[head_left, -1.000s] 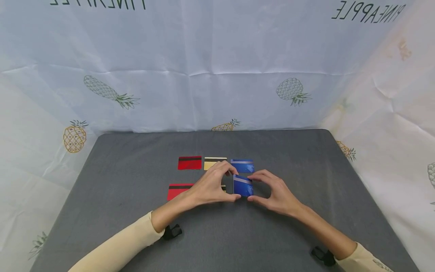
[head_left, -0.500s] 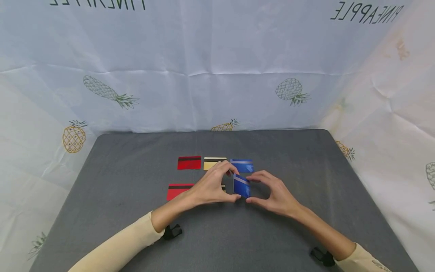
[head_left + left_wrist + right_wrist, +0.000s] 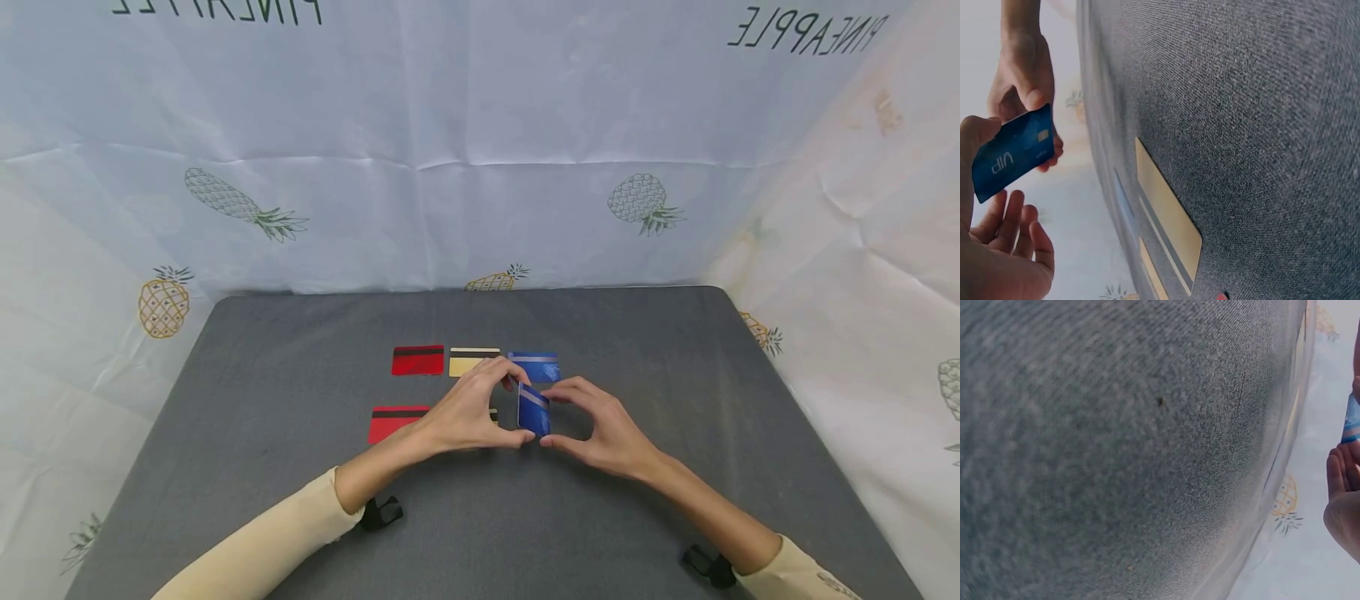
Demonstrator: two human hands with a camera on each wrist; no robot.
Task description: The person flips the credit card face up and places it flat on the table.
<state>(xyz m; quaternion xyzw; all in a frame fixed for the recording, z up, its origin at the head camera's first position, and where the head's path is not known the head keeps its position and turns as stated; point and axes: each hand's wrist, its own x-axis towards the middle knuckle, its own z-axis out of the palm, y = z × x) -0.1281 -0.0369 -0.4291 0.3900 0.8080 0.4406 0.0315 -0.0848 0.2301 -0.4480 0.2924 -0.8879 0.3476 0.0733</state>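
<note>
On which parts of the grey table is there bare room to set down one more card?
The grey table is bare left of the near red card, right of the right hand, and between the left sleeve and right forearm. The middle is crowded: the left hand hides most of the near yellow card, beside the held blue card.

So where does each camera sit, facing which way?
Head: worn on the head, facing forward and down at the table and pineapple-print sheet; both forearms, left grip and right grip show.
Left wrist: on that wrist, image sideways, looking across at the held blue card and a gold card; both grips show.
Right wrist: on that wrist, also sideways, mostly seeing table; part of the right grip shows at the right edge.
Shared by head and left wrist: held blue card, both grips.
</note>
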